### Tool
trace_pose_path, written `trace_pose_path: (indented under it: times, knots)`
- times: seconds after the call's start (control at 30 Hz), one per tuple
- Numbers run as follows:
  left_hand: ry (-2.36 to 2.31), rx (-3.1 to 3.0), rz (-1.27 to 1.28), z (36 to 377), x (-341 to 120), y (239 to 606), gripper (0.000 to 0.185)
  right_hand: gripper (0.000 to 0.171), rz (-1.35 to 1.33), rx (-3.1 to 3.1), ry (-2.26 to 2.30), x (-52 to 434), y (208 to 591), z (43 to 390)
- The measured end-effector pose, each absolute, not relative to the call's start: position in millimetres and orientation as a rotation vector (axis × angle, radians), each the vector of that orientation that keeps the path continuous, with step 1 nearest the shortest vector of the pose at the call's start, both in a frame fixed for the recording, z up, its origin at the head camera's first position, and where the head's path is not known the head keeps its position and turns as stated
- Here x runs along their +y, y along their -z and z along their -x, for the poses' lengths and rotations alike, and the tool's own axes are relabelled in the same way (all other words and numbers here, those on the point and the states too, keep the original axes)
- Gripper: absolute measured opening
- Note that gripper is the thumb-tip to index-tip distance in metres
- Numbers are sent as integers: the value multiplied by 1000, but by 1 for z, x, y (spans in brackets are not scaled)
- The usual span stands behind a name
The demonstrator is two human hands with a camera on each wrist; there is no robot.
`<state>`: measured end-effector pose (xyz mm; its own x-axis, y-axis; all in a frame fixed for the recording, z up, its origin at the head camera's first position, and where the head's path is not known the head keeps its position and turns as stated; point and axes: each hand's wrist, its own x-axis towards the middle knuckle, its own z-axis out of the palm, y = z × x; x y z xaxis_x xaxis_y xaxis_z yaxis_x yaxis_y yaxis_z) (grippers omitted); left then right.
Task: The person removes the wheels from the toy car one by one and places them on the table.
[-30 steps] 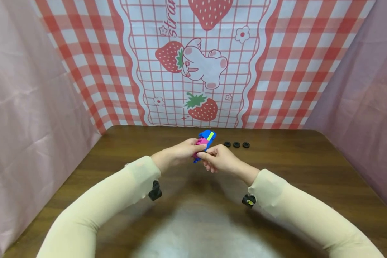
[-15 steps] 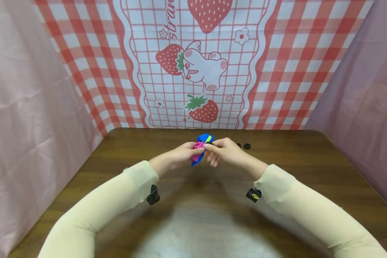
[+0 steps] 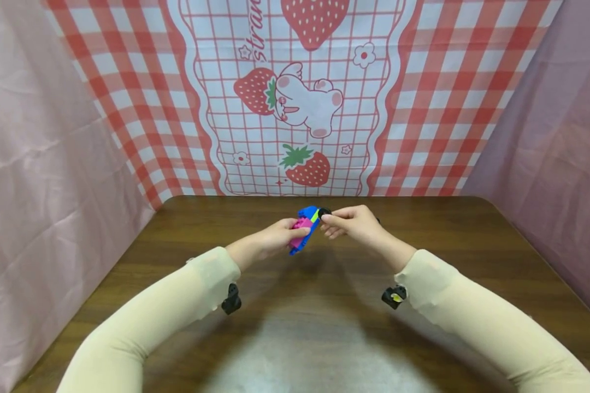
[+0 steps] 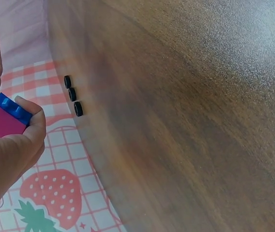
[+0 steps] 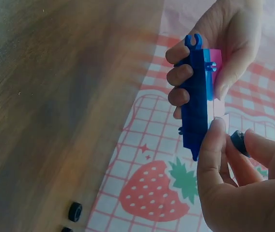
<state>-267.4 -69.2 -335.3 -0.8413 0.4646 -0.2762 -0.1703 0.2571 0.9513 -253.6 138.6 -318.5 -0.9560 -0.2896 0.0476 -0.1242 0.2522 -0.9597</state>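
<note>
My left hand (image 3: 278, 236) grips a toy car (image 3: 301, 231) with a blue base, a pink block and a yellow-green strip, held above the table. In the right wrist view its fingers curl round the blue base (image 5: 195, 96), which has a forked clip at one end and small pegs along its sides. Between thumb and fingers my right hand (image 3: 358, 222) pinches a small black wheel (image 5: 239, 143). That wheel is beside the toy's far end, close to the yellow-green strip in the head view. My right hand hides part of the toy's end in the right wrist view.
Three black wheels (image 4: 72, 94) stand in a row on the brown wooden table (image 4: 166, 125), near its back edge. In the head view my right hand hides most of them. A red-checked strawberry cloth (image 3: 305, 109) hangs behind the table, with pink curtains (image 3: 536, 125) at the sides.
My right hand has moved from the toy's near end up and right to its far end, and the black wheel now shows in its fingers. The left hand has shifted slightly down and left with the toy.
</note>
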Motion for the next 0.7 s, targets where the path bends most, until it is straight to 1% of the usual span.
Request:
trace_pose_path:
  times: [0.2,0.4,0.47,0.53,0.7]
  knots:
    - [-1643,2009,-262,268,-69,335,46,34,211,2324,1992,148,317,258]
    - [-1647,2002,-261,268,-71,337,47,23,78,2241,2114,162,316,266]
    - [-1639,2006,-255,267,-72,336,48,22,42,2229,2116,167,317,268]
    - [-1626,2009,-255,265,-72,336,49,26,-2,2229,2103,171,319,270]
    - [-1601,2020,-249,263,-73,335,51,43,-73,2237,2066,183,320,274]
